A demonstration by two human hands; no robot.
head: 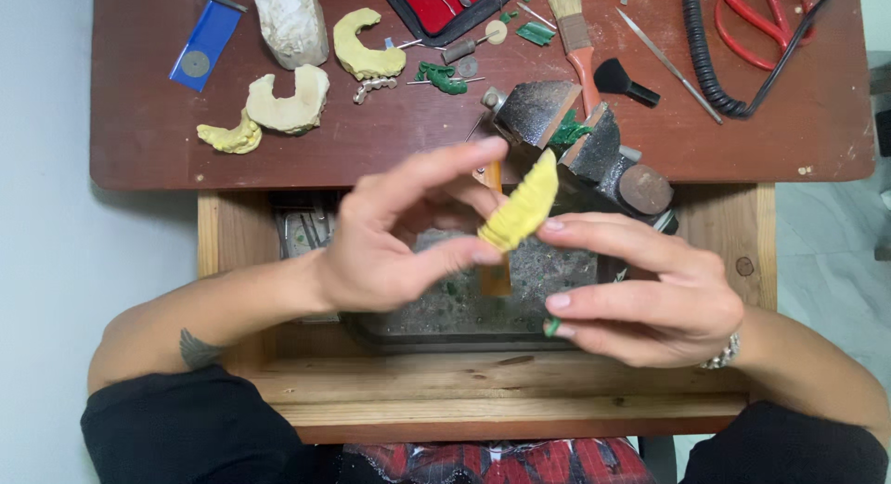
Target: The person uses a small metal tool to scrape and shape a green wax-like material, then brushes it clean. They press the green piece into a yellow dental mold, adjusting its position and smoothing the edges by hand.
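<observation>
Above the open drawer (464,308) of the counter (139,141), both hands are pinching a yellow dental cast (522,208), left hand (394,233) and right hand (640,294) turning it (other casts (288,102) are lying untouched).

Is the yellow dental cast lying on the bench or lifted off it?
Lifted: the yellow dental cast is pinched between left hand and right hand fingertips above the tray.

Dark reddish-brown desktop (148,141) spans the top of the view, surface scuffed, chipped along its front edge. Below it a pulled-out raw wooden drawer frame (232,243), pale planks, a knot near its right edge. Plain light grey-white floor (46,261) on both sides; light is even and soft, no hard shadows
</observation>
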